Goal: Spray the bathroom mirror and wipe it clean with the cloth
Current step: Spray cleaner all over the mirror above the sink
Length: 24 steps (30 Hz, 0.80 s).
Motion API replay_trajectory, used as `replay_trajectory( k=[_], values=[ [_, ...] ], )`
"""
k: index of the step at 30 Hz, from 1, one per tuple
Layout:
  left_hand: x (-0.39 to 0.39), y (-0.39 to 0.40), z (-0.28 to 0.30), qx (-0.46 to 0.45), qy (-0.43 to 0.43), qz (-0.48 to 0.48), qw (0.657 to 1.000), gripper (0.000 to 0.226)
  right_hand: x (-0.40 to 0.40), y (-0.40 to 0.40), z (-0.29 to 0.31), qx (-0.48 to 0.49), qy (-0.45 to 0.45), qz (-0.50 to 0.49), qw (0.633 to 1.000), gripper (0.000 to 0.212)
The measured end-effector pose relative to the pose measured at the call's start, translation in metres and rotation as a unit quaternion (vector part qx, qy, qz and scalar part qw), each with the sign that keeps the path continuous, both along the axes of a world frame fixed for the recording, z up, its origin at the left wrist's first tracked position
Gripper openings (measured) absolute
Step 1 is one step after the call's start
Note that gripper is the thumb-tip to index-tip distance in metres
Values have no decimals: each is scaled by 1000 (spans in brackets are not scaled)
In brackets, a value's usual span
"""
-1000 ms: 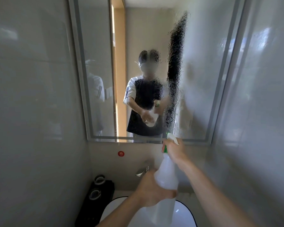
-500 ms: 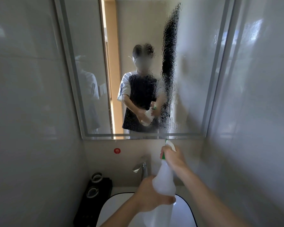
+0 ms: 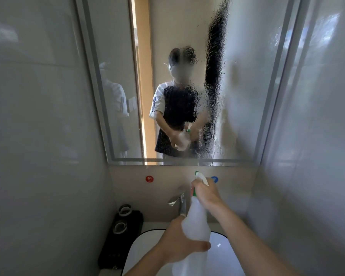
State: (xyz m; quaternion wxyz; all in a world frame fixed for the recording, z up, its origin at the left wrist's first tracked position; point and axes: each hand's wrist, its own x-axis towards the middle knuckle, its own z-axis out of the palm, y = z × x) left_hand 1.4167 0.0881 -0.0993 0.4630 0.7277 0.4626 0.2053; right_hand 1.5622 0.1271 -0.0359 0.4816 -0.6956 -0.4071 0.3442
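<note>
The bathroom mirror hangs on the wall ahead, its centre and right part covered in spray droplets. A translucent white spray bottle with a green and white trigger head points up toward the mirror's lower edge. My left hand grips the bottle's body from the left. My right hand is closed round the neck and trigger. No cloth is in view.
A white basin with a dark rim sits below, with a chrome tap behind it. A black tray with two round items stands at the left. Red and blue dots mark the wall. Tiled walls close in on both sides.
The bottle and both hands have lowered from the mirror's bottom edge to below it. My view has shifted so that the mirror sits higher in the frame.
</note>
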Motion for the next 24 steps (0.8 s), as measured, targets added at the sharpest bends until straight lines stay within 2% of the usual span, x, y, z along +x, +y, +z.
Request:
replay_trajectory(
  k=[2, 5, 8, 13, 19, 24],
  values=[
    [-8, 2, 3, 0, 2, 14, 1000, 55, -8, 4, 3, 6, -3, 5, 1000, 21],
    [-20, 7, 7, -5, 5, 35, 999, 66, -23, 10, 8, 20, 0, 25, 999, 27],
    [-30, 9, 7, -14, -5, 42, 999, 63, -37, 14, 11, 23, 3, 41, 999, 18],
    [-52, 14, 5, -30, -15, 81, 996, 66, -68, 22, 17, 40, -17, 90, 995, 16],
    [-82, 9, 11, -25, -14, 115, 993, 45, -96, 26, 15, 61, 10, 121, 991, 20],
    [-91, 8, 13, -26, -18, 131, 991, 58, -107, 31, 10, 63, 22, 131, 989, 20]
  ],
)
